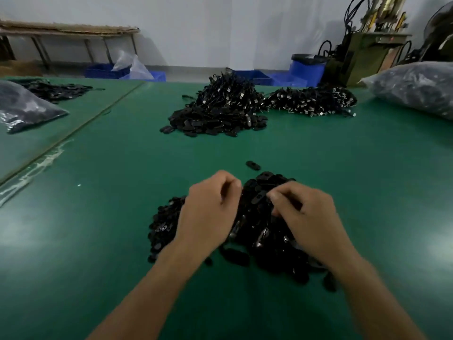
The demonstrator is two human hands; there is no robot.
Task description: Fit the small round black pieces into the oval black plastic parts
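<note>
Oval parts (257,236) lying heaped in a loose pile on the green table (98,217), directly in front of the person; both hands working over the top of it. Right hand (306,209) curling its fingers (273,195) down onto one oval part (259,196) at the crest of the pile, seemingly pinching its edge. Left hand (210,204) hovering just beside it, fingers clenching inward, thumb against forefinger; whether a small round piece is sitting in that pinch, cannot tell, it is hidden. No round pieces showing on their own. One stray part (252,165) lying just beyond the heap. Further back, a second pile (213,119) and a corded heap (311,101), well apart from the hands; bagged stock (416,87) sitting at the right edge.

Step in hand, by my reading: pairing, bringing one piece to one oval part. Next move is calling for turning the oval's opening toward the left fingertips, lining up, then pressing squarely until seated.
</note>
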